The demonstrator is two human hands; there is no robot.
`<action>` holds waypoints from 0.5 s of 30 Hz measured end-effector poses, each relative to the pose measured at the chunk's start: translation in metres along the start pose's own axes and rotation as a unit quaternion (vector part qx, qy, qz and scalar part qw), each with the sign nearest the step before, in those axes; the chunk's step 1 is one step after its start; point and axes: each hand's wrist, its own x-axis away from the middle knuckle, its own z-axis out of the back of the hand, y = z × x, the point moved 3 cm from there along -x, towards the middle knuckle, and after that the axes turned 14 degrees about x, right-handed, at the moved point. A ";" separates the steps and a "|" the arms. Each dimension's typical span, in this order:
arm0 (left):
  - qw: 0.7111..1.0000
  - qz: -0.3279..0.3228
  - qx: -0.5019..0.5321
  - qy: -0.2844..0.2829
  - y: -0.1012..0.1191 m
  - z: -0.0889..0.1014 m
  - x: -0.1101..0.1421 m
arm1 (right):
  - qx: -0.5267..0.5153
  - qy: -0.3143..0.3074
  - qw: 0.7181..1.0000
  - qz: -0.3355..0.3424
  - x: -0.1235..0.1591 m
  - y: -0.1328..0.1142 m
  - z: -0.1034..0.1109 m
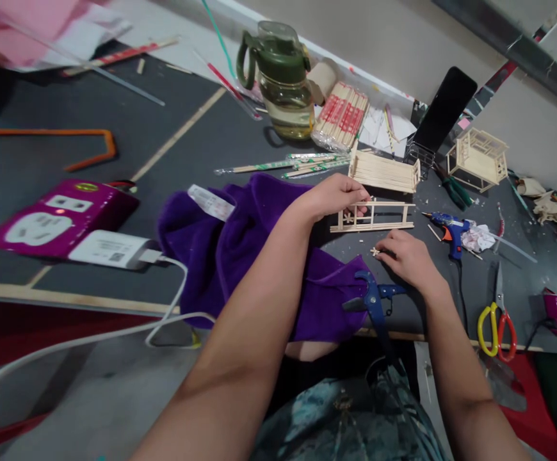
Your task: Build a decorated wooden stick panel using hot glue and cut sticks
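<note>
My left hand [339, 195] grips the left end of a small ladder-like frame [388, 225] built from thin wooden sticks. A tiny star-shaped stick piece [348, 218] shows inside that end of the frame. Just below, my right hand [410, 257] has thumb and finger closed on another small crossed stick piece [375, 252]. Behind the frame stands a little slatted stick bench [384, 171]. A blue hot glue gun [453, 233] lies right of the frame. Under my left forearm spreads a purple cloth [264, 256], with blue cutters [373, 298] at its right corner.
Scissors [498, 314] lie near the front edge. Farther back are a water bottle [285, 83], bundled chopsticks [340, 115], an upright phone [446, 105] and another stick model [477, 160]. At left sits a purple power strip [62, 214] with a white charger [110, 248] and cable.
</note>
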 end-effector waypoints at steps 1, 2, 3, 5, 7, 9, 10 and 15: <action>1.000 -0.002 -0.003 -0.001 0.000 0.000 0.000 | -0.006 0.014 1.000 0.000 -0.002 0.000 0.001; 1.000 -0.005 -0.006 -0.005 -0.001 0.001 -0.001 | -0.013 0.033 0.999 -0.001 -0.004 0.000 0.003; 1.000 -0.010 -0.009 -0.009 -0.002 0.001 -0.002 | -0.019 0.056 0.998 -0.003 -0.008 0.000 0.006; 0.999 -0.023 -0.013 -0.022 -0.003 0.003 -0.003 | -0.023 0.101 0.994 -0.014 -0.019 -0.001 0.012; 0.998 -0.039 -0.022 -0.032 -0.005 0.004 -0.005 | -0.017 0.128 0.991 -0.023 -0.034 -0.002 0.016; 0.997 -0.054 -0.030 -0.038 -0.007 0.005 -0.006 | -0.008 0.135 0.991 -0.024 -0.048 -0.003 0.016; 0.997 -0.059 -0.033 -0.039 -0.008 0.006 -0.007 | -0.002 0.133 0.991 -0.023 -0.054 -0.003 0.015; 0.995 -0.068 -0.053 -0.042 -0.007 0.006 -0.009 | 0.026 0.119 0.992 -0.024 -0.066 -0.001 0.011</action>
